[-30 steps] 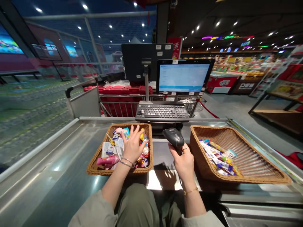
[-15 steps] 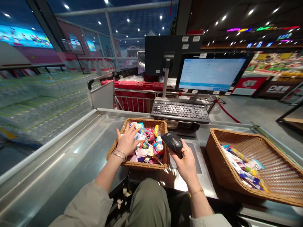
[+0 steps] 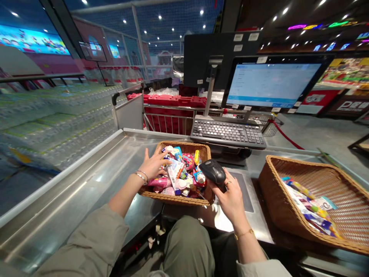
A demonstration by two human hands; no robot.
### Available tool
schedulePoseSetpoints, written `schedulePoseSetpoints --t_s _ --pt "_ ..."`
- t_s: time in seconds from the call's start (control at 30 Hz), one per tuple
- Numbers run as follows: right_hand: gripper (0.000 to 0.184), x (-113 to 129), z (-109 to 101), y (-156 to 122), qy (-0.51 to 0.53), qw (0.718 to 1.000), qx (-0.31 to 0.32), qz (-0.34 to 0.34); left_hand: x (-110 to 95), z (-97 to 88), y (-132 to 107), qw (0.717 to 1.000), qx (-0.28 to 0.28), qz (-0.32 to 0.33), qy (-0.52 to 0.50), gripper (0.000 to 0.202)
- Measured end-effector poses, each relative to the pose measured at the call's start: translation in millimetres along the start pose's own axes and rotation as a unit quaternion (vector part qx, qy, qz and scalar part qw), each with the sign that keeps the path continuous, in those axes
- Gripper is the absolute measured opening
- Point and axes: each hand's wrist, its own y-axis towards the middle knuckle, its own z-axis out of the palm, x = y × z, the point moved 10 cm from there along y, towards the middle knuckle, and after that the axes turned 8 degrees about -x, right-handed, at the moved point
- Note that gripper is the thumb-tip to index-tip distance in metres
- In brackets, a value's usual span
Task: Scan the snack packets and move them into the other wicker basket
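Observation:
My left hand point(image 3: 152, 165) reaches over the left side of a wicker basket point(image 3: 175, 198), fingers apart. Its fingertips are at a white packet with print point(image 3: 175, 169); I cannot tell whether they touch it. Packaged sweets fill the basket, among them pink packets point(image 3: 160, 182), a round red pack point(image 3: 188, 161) and a small yellow one point(image 3: 196, 157). Wrapped round a black barcode scanner point(image 3: 213, 172), my right hand point(image 3: 230, 196) is just right of the basket. The scanner's head points left over the basket's right rim.
A larger wicker basket point(image 3: 276, 204) with several wrapped snacks point(image 3: 313, 207) stands on the right. Behind the scanner are a keyboard point(image 3: 227, 132) and a lit monitor point(image 3: 272, 84). The metal counter point(image 3: 95, 184) has a raised rim; a shopping cart point(image 3: 170, 119) stands beyond it.
My left hand has shifted leftward across the sweets, uncovering the white packet and pink packets. The scanner stays in my right hand. The whole view has shifted slightly.

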Motion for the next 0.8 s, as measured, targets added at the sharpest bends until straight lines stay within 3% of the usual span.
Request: schedulePoseSetpoints --t_s 0.13,0.4,0.57,0.8 --pt "0.047 0.3 3.1 2.2 -0.007 1.0 0.005 -0.007 -8.9 3.3 10.9 0.998 0.036 0.052 -0.003 0.035" --pt "0.047 -4.2 6.8 10.5 -0.013 1.0 0.002 -0.016 -18.6 12.8 37.9 0.989 0.11 0.097 0.013 0.027" --pt "0.044 -5.3 12.6 13.8 -0.008 1.0 0.013 -0.004 -26.1 20.4 47.6 0.984 0.123 0.123 0.034 0.025" --pt "0.043 -3.1 16.7 9.9 0.01 0.999 0.025 0.019 -29.5 21.0 42.7 0.984 0.124 0.129 0.003 0.024"
